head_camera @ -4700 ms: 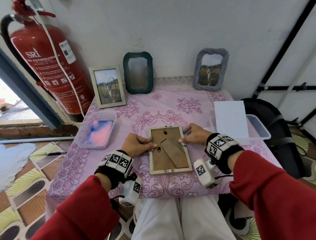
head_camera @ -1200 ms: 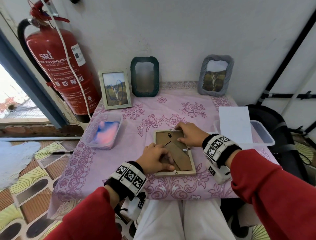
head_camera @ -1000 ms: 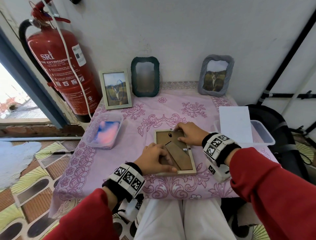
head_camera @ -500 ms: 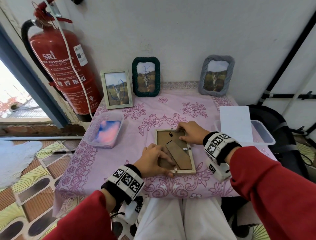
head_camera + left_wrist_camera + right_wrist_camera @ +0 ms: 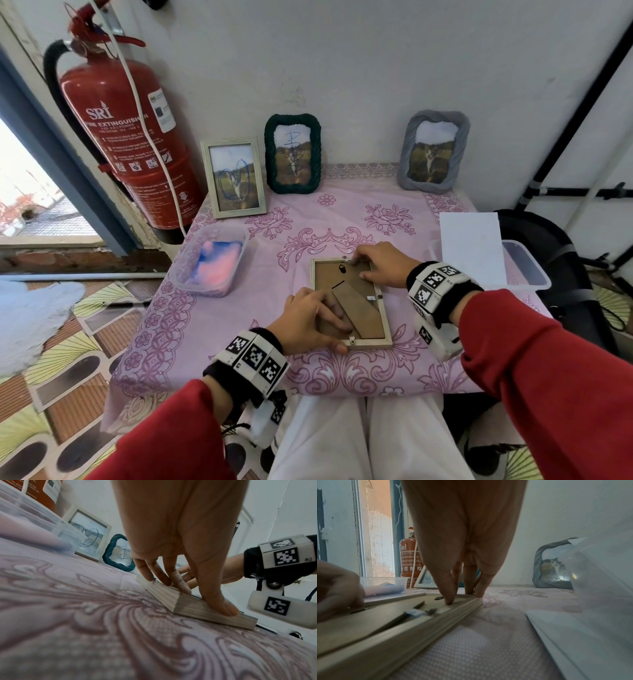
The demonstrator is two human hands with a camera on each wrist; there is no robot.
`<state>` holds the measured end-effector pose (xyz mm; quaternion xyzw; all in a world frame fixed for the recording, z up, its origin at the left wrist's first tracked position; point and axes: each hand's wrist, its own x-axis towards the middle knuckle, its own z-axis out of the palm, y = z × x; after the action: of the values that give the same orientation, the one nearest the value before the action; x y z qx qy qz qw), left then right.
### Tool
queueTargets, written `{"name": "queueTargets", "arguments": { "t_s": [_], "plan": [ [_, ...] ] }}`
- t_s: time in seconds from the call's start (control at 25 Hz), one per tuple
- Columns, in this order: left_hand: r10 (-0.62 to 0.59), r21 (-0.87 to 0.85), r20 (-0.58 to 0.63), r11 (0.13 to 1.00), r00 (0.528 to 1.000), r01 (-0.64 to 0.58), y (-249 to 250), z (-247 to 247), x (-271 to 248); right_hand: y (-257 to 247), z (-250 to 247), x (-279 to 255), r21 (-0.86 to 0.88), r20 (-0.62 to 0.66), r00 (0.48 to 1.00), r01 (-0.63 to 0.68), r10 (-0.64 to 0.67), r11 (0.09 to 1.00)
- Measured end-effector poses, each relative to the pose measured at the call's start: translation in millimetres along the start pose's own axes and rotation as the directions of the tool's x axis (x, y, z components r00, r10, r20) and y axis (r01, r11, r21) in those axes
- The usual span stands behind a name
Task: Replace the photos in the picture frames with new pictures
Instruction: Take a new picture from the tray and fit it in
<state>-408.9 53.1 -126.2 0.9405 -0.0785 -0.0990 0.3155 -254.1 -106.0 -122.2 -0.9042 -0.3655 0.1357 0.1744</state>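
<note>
The picture frame (image 5: pixel 371 342) is lying face down on the counter (image 5: pixel 308 205), backing board (image 5: pixel 329 277) already in. The left hand (image 5: pixel 308 318) and right hand (image 5: pixel 383 267) are pressing down on opposite corners, grasping nothing; the tabs (image 5: pixel 351 340) are probably being turned shut.

At frame centre the face-down frame (image 5: pixel 356 308) lies on the table (image 5: pixel 342 219), the left hand (image 5: pixel 305 322) on its lower left corner, the right hand (image 5: pixel 383 265) on its upper right. A tub (image 5: pixel 209 263) sits left of it, a paper-topped tub (image 5: pixel 529 274) right, three upright frames (image 5: pixel 293 154) behind it, an extinguisher (image 5: pixel 126 144) at upper left.
</note>
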Motion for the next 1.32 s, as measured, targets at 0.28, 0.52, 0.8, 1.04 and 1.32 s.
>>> {"name": "queueTargets", "arguments": {
  "t_s": [0.28,0.52,0.8,1.04,1.32],
  "plan": [
    [-0.007,-0.012,0.008,1.0,1.0,0.007,-1.9,1.1,1.1,-3.1,0.3,-1.2,-0.013,0.011,1.0,0.027,-0.027,1.0],
    [-0.011,0.051,0.026,0.999,1.0,0.01,-1.6,-2.1,-0.4,-6.0,-2.6,-2.0,-0.031,0.069,0.996,-0.062,0.064,0.998],
    [-0.158,-0.276,-0.359,0.959,0.92,0.057,-5.9,-8.9,1.8,-14.4,-2.8,-26.7,0.189,-0.114,0.991,-0.053,0.075,0.981],
    [-0.383,-0.196,-0.251,0.919,0.889,0.341,-18.3,15.2,-4.5,-33.5,13.6,-50.9,0.357,-0.127,0.979,-0.104,0.159,0.928],
    [-0.401,-0.403,-0.32,0.878,0.858,0.26,-21.0,20.9,-6.5,-44.7,16.5,-61.1,0.348,-0.02,0.988,-0.137,0.153,0.927]
  ]
}}
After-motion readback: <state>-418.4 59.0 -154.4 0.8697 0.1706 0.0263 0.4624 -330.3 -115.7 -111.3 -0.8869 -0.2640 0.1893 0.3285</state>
